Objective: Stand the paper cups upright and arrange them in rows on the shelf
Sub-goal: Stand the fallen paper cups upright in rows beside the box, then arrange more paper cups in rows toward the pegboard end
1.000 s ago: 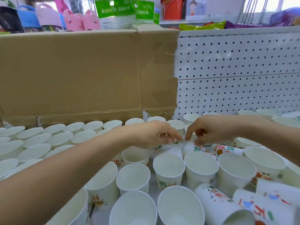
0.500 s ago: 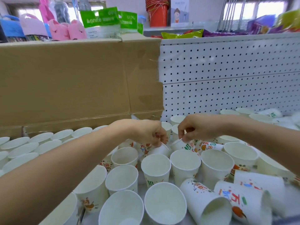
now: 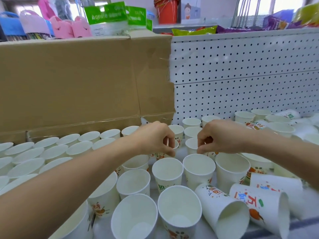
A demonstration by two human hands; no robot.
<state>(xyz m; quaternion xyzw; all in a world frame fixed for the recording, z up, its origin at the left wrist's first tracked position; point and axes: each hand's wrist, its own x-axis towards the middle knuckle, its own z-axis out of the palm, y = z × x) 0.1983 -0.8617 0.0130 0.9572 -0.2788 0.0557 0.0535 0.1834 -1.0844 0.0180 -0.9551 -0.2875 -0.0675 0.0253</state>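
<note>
1. Setting two cups down at once into a crowded patch is the main risk. The upright cups [image 3: 167, 171] just nearer the person than both hands stand almost rim to rim, so a knuckle or a cup base catching one could tip it into its neighbours.
2. A light paper cup held by the rim alone may buckle or slip if squeezed unevenly, and it could land tilted.
3. The fallen cups [image 3: 222, 209] lie on their sides on the shelf [image 3: 101, 229], nearer the person than the right hand. A forearm brushing them could roll them towards the front edge.
4. The left hand [image 3: 155, 138] has its fingers curled, with thumb and fingertips pinching the rim of a printed cup [image 3: 160, 155] beneath it. Whether the cup's base touches the shelf cannot be told.
5. The right hand [image 3: 219, 137] is curled the same way and appears to pinch a second cup [image 3: 211, 154], which is mostly hidden under it.
6. The finished rows [image 3: 51, 147] stand to the left of the left hand.
</note>
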